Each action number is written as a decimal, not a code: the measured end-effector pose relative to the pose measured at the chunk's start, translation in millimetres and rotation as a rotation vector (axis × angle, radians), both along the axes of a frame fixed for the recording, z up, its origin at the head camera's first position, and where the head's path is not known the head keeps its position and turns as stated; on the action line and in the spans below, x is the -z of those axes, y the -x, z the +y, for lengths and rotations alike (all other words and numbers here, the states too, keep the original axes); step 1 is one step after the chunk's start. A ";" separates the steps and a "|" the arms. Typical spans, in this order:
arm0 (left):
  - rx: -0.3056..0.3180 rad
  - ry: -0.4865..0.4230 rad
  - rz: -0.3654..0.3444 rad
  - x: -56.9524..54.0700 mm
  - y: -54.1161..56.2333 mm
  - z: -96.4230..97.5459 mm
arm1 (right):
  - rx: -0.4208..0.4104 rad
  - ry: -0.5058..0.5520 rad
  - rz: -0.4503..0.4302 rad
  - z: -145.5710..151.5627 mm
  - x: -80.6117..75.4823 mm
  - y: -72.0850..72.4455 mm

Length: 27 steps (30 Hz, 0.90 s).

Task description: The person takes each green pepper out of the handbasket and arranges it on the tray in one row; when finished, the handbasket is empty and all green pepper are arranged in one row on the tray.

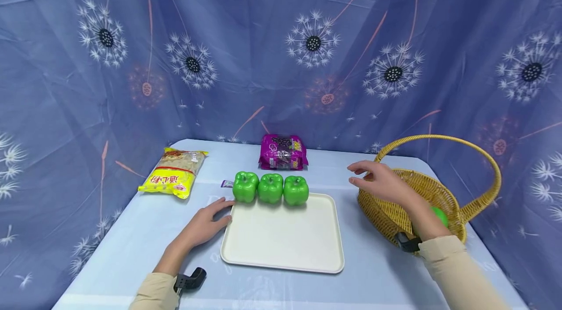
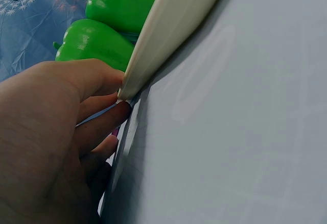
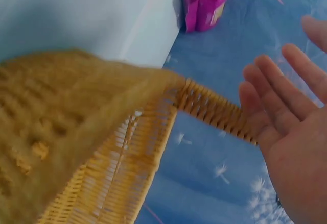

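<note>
Three green bell peppers [image 1: 270, 188] stand in a row along the far edge of a cream rectangular tray [image 1: 285, 237]. At the tray's left rim, my left hand [image 1: 204, 224] touches the edge with thumb and fingertips; the left wrist view has the fingertips right at the rim [image 2: 148, 55]. My right hand [image 1: 384, 182] hangs over the left side of a yellow woven basket [image 1: 373, 210] with a tall handle [image 1: 491, 168]. Its fingers are spread loosely and hold nothing. Inside the basket a green rounded thing [image 1: 440, 216] shows, partly hidden by my forearm.
A yellow bag of dry food [image 1: 173, 172] lies at the back left. Behind the peppers sits a purple package [image 1: 283, 152]. Left of the peppers is a small purple-and-white wrapper [image 1: 227, 183]. A blue dandelion-print curtain [image 1: 246, 56] encloses the table's back and sides.
</note>
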<state>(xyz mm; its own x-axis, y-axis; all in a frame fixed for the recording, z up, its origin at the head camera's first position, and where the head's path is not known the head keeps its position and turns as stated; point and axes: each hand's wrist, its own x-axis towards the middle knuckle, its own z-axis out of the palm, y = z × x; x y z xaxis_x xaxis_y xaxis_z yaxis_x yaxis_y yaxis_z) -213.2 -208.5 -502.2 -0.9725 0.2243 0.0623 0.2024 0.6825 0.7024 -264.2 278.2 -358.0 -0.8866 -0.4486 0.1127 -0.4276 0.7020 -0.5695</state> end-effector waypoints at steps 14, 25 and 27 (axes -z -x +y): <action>0.000 -0.007 -0.005 -0.3 1.2 -1.0 | 0.069 -0.013 0.057 42.4 -5.4 -2.6; 0.014 0.001 0.027 -1.7 -0.8 -0.2 | 0.168 -0.059 0.112 80.4 -1.6 5.3; 0.016 0.000 0.022 -2.0 -0.7 0.1 | 0.180 -0.056 0.097 87.0 -0.6 4.3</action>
